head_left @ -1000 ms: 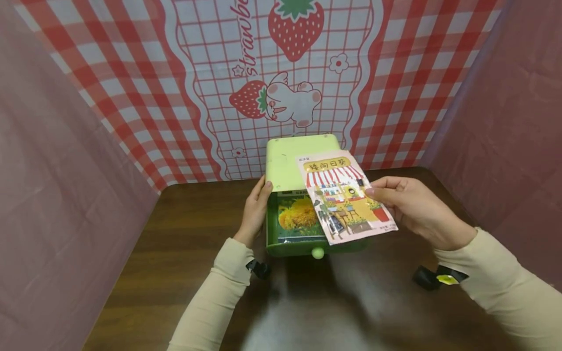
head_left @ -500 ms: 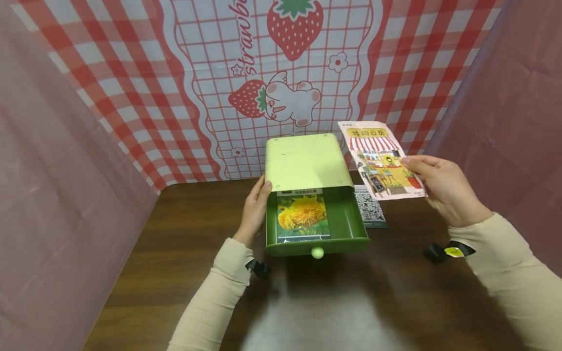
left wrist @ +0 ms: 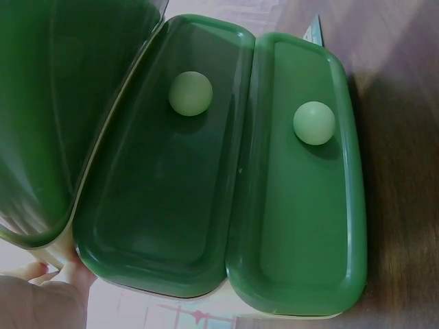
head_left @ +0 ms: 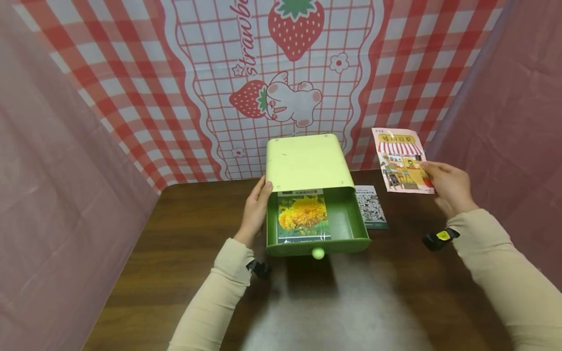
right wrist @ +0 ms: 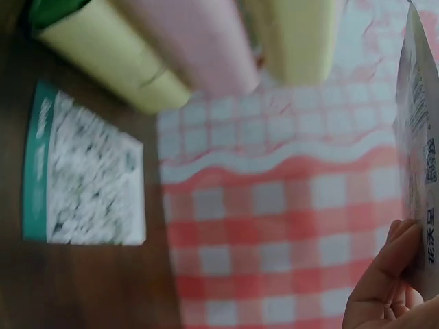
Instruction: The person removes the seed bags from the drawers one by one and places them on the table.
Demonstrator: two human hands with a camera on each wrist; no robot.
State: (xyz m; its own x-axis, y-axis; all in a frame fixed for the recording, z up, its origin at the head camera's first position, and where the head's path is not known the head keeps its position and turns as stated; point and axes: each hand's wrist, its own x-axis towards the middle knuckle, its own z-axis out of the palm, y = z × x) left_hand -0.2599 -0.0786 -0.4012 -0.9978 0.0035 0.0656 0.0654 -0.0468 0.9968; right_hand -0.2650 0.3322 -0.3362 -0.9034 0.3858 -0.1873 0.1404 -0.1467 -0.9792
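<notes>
My right hand pinches the lower right edge of a pink seed packet printed with a striped awning, held up right of a small drawer cabinet. In the right wrist view that packet appears nearly edge-on. My left hand rests against the cabinet's left side, thumb at the top front corner. The green top drawer is pulled out. A seed packet with yellow flowers lies in its left part. Two lower drawers are closed, each with a round pale knob.
A seed packet with white flowers lies on the brown wooden table, right of the cabinet. Behind hangs a red-and-white checked strawberry cloth. Pink curtains close off both sides.
My right hand has carried the pink seed packet from over the top drawer up and to the right, uncovering the drawer and the white-flower packet. My left hand stays in place.
</notes>
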